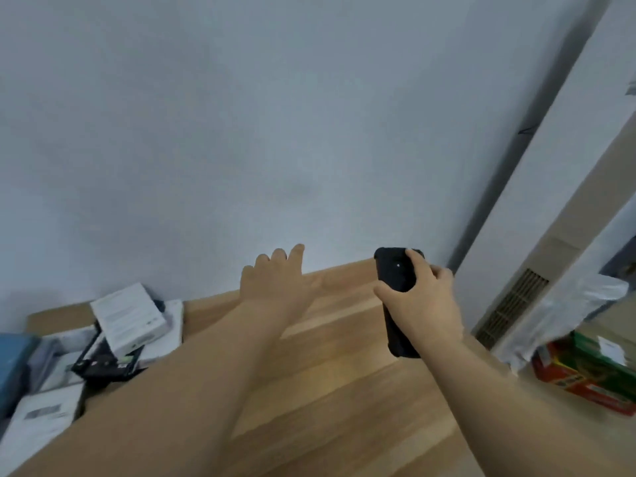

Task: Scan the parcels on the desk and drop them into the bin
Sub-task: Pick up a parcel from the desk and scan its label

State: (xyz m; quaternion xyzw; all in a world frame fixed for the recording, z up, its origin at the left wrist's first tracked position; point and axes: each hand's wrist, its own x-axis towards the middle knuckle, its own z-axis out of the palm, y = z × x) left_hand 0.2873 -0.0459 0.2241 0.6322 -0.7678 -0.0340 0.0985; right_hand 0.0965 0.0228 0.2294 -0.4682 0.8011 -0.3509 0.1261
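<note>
Wall (241,132): grey, fills the upper view. The camera is tilted up, so little of the work area shows.

Desk (344,390): pale wood, visible surface bare between the forearms; its far edge meets the wall.

Bin (58,316): a cardboard box at lower left, beside the desk's left end. Parcels lie piled in it, among them a white box (127,316) tilted on top and a black box (106,364) under it. These look already dropped.

Right side: a tall white unit with a vent grille (512,301). Near it lie a clear plastic bag (568,315) and a red and green carton (592,370); whether these are parcels waiting for a scan I cannot tell.

Left hand (275,280): stretched out over the far edge of the desk, palm down, fingers straight and slightly apart, holding nothing.

Right hand (423,301): fingers and thumb wrapped round a black scanner (395,273), its long axis running away from the person, head toward the wall.

Judgement: no unscanned parcel shows on the desk between the hands. If the carton group is next, it lies to the right, nearer the scanner hand than the free one, so the left hand would have to cross over.
</note>
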